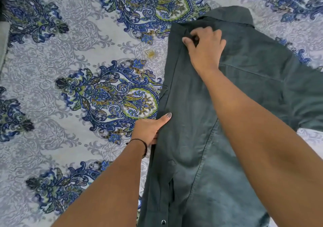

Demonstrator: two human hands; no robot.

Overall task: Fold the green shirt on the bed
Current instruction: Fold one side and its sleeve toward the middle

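A dark green shirt (248, 80) lies on the bed at the right, collar toward the far side, its left side folded over onto the body. One sleeve spreads out to the right. My right hand (206, 48) pinches the fabric at the folded edge near the shoulder, just below the collar. My left hand (150, 129) grips the shirt's left folded edge at mid-length, thumb lying on top of the cloth and fingers tucked under it. A thin dark band circles my left wrist.
The bed is covered by a pale grey sheet (70, 55) with blue, green and gold paisley motifs. It stretches across the whole left half of the view. A dark edge shows at the far top left corner.
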